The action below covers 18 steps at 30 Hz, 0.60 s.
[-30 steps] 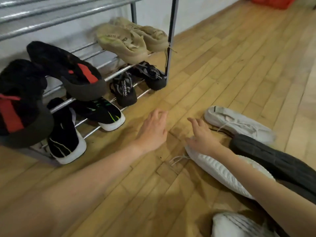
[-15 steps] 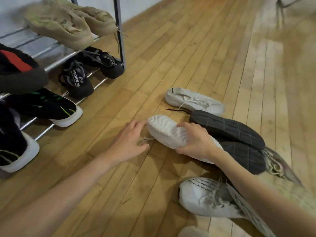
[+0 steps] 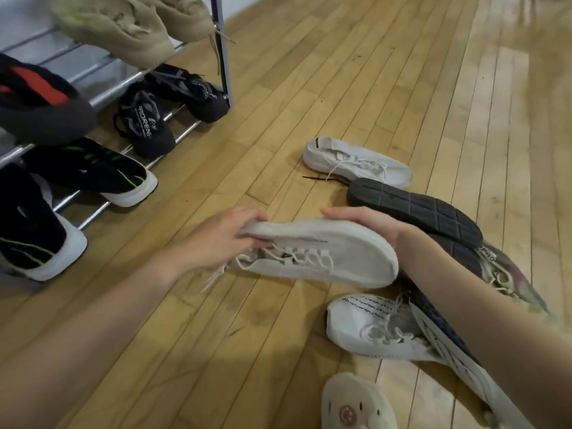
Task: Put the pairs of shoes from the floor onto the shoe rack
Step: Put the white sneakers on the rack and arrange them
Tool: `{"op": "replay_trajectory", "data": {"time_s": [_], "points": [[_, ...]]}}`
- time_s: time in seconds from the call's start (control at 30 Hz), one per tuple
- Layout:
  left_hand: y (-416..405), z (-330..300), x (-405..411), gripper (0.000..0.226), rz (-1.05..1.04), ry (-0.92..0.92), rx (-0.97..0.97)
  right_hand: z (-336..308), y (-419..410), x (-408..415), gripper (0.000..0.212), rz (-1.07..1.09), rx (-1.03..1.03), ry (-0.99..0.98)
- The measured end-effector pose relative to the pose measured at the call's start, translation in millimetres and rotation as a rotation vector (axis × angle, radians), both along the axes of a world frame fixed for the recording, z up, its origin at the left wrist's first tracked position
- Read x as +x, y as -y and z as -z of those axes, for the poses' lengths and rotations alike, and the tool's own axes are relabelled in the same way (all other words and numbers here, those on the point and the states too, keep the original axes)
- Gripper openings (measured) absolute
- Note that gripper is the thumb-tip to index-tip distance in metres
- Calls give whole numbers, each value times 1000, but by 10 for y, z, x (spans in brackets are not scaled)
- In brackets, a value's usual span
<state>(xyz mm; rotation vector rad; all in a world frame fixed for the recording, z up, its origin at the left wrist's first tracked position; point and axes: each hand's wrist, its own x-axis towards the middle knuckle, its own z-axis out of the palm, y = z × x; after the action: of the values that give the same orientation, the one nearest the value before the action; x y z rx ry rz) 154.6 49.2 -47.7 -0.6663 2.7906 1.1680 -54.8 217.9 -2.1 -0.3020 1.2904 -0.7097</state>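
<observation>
A white knit sneaker [image 3: 334, 255] is tipped on its side just above the floor, laces facing me. My left hand [image 3: 216, 239] grips its heel end, fingers curled over the collar. My right hand [image 3: 365, 222] holds the sole edge from behind. Its white mate [image 3: 356, 161] lies on the floor further away. The metal shoe rack [image 3: 221, 51] stands at the left with beige, black and red-and-black shoes on its bars.
A dark shoe lies sole up [image 3: 414, 209] to the right of my hands. Nearer me are a white printed sneaker [image 3: 371, 326], a long white-soled shoe [image 3: 458, 360] and a cream slipper [image 3: 353, 404]. Bare wooden floor [image 3: 309, 72] stretches ahead.
Both hands reached from the bare floor to the white sneaker, took hold of it and turned it from sole up onto its side. My view swung right, away from the rack.
</observation>
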Motion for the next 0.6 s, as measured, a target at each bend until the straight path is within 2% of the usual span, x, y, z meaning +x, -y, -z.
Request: {"op": "replay_trajectory", "data": {"time_s": [0.07, 0.13, 0.17, 0.23, 0.3, 0.37, 0.47, 0.53, 0.6], "points": [[-36, 87, 74, 22, -70, 27, 139, 18, -72, -43, 48, 235, -91, 55], [-131, 184, 133, 18, -176, 3, 221, 90, -139, -72, 49, 472, -132, 86], [-185, 229, 142, 15, -254, -20, 247, 151, -191, -91, 48, 566, -125, 8], [-273, 287, 149, 14, -391, -35, 299, 248, -344, -68, 35, 602, -99, -328], [-306, 384, 153, 26, -485, 0, 379, 285, -529, 27, 23, 392, -83, -714], [-327, 491, 187, 32, -560, 42, 434, 306, -708, 128, 29, 21, -82, -919], [-424, 527, 256, 25, -568, 93, 394, 372, -901, 292, 77, -649, 69, -1013], [-484, 502, 291, 26, -567, 103, 381, 439, -952, 402, 101, -844, 164, -1058], [-518, 508, 340, 31, -556, 111, 395, 536, -967, 498, 111, -918, 193, -1136]]}}
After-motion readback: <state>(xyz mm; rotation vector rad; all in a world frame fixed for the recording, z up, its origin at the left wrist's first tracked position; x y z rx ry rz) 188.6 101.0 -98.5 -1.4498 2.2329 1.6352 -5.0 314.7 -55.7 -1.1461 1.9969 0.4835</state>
